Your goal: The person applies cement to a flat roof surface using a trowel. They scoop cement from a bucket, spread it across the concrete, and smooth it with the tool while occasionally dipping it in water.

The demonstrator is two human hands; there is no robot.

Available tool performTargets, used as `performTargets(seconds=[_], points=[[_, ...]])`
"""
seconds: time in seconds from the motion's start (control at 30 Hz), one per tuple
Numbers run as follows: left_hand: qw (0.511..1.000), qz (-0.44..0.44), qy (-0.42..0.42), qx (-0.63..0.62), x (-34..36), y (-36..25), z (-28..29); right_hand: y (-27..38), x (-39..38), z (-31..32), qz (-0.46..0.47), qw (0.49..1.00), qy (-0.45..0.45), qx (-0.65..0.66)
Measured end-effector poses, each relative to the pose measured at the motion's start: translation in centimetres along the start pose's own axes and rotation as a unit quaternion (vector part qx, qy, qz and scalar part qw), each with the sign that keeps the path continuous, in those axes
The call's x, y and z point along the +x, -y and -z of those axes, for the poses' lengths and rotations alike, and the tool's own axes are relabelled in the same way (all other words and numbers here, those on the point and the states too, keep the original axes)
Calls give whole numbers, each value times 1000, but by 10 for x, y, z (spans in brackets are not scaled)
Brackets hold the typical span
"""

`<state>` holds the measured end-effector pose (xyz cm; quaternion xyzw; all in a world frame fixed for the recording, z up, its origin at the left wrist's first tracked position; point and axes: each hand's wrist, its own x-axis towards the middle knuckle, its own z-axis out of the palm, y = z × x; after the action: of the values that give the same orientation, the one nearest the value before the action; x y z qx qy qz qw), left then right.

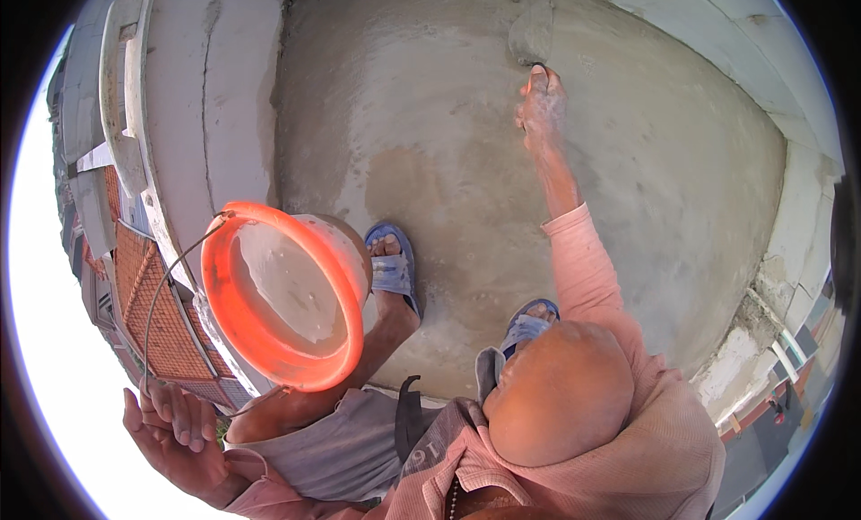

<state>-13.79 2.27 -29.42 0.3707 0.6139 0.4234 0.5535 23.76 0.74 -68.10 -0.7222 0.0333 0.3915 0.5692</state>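
Observation:
My right hand (543,105) reaches far out at the upper middle, closed around the handle of a trowel. The trowel's grey blade (533,34) lies on the wet cement floor (448,143) and nearly blends into it. At the lower left, my left hand (184,439) has its fingers curled at the thin wire handle of an orange bucket (345,349). The bucket is tipped toward me beside my left leg. Grey cement slurry (291,282) fills part of it, and smears coat its outside.
My sandalled left foot (391,267) and right foot (531,324) stand on the cement. A bare knee (560,394) covers the lower middle. A pale cracked ledge (202,98) bounds the left, with a tiled roof (166,314) far below. Another low wall (798,215) edges the right.

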Motion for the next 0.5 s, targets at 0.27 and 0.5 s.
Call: performTargets(seconds=[0.27,0.5], points=[[998,22,12,62,8,0,-41,-12,-15,28,126,941,137,-283],[996,45,67,46,25,5,-64,-25,61,154,123,973,-104,-167]])
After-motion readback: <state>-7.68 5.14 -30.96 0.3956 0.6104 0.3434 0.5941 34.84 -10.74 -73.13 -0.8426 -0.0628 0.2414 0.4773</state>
